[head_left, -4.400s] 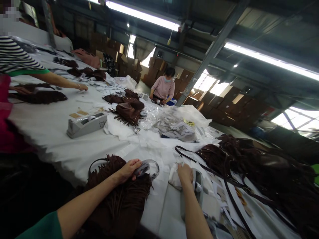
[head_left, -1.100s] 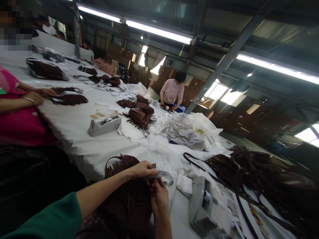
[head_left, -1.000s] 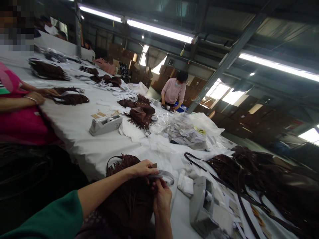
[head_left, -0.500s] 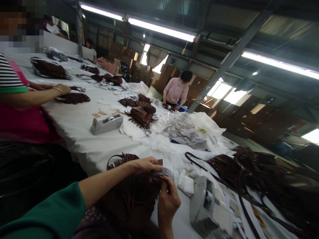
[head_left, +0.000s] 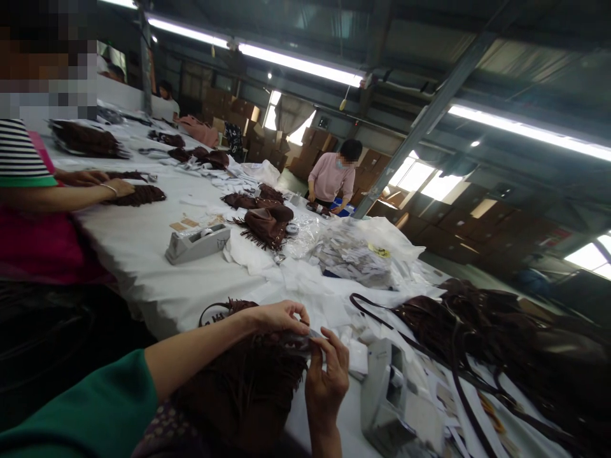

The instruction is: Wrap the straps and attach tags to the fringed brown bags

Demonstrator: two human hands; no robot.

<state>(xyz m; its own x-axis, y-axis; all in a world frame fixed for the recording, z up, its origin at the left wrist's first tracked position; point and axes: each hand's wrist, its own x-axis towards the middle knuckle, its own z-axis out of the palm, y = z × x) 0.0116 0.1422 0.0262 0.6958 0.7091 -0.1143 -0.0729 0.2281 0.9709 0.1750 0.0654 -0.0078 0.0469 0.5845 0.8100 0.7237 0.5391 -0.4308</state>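
left hand point(head_left: 274, 318) and right hand point(head_left: 327, 381), half closed, pinch a clear plastic strip point(head_left: 310, 334) on a fringed brown suede bag point(head_left: 238, 388), which looks only part fitted

Fringed bag point(head_left: 241, 375), matt brn suede-look; tape disp. point(head_left: 197, 244), matt gry plastic

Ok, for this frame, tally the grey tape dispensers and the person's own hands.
Grey tape dispensers: 2 (one mid-table, one in the foreground)
Own hands: 2 (left hand, right hand)
Total: 4
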